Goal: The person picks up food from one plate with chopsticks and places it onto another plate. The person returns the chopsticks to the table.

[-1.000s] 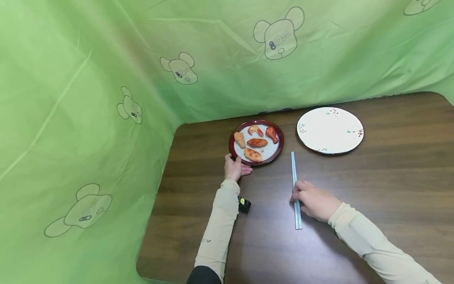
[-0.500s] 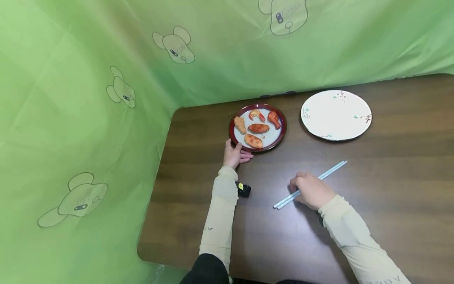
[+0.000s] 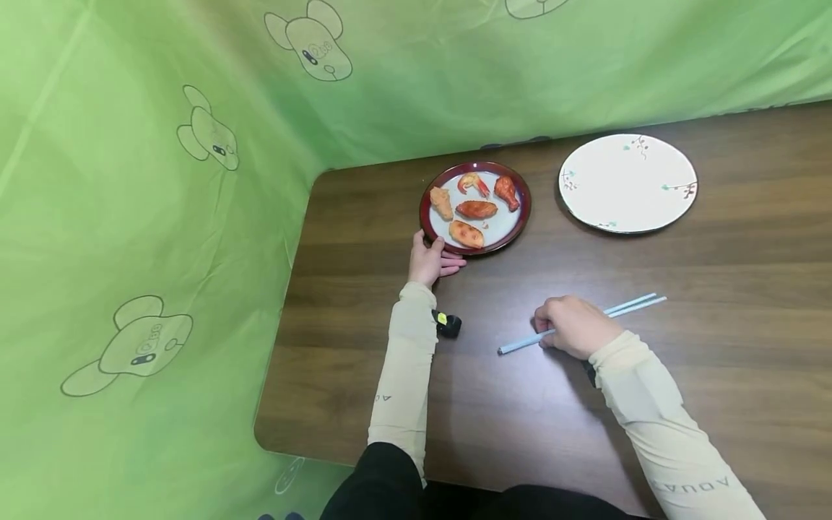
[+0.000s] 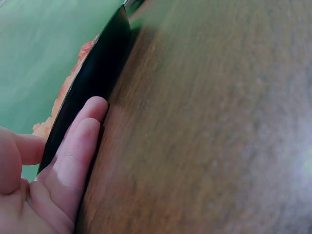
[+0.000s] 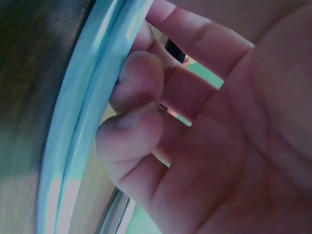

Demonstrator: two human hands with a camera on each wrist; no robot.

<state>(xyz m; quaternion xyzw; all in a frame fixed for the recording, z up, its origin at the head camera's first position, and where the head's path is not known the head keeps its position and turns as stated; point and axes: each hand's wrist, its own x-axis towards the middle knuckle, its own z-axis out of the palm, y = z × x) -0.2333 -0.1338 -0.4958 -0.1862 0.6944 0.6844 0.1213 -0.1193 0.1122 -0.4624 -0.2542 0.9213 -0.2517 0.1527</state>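
Note:
My left hand [image 3: 425, 263] holds the near-left rim of a round plate [image 3: 525, 208], dark red with a pale middle. In the left wrist view the thumb [image 4: 31, 148] is on the upper side and the fingers [image 4: 80, 156] are under the plate's dark underside. On the plate lie a shrimp [image 3: 473, 184], a drumstick [image 3: 506, 193], a chicken wing [image 3: 477, 209] and other browned food pieces. My right hand [image 3: 575, 328] grips a pair of pale blue chopsticks [image 3: 520, 344] around their middle. They slant up to the right, with their far-right ends slightly apart.
A white oval plate [image 3: 627, 184] with small floral sprigs lies at the back right of the wooden table [image 3: 351, 289]. Green printed cloth [image 3: 416, 79] hangs along the back and left sides. A small black device [image 3: 448, 325] sits at my left wrist.
In my right hand the chopsticks have turned from nearly upright in the view to slanting rightward. My left hand stays at the plate's rim. The head view has tilted downward.

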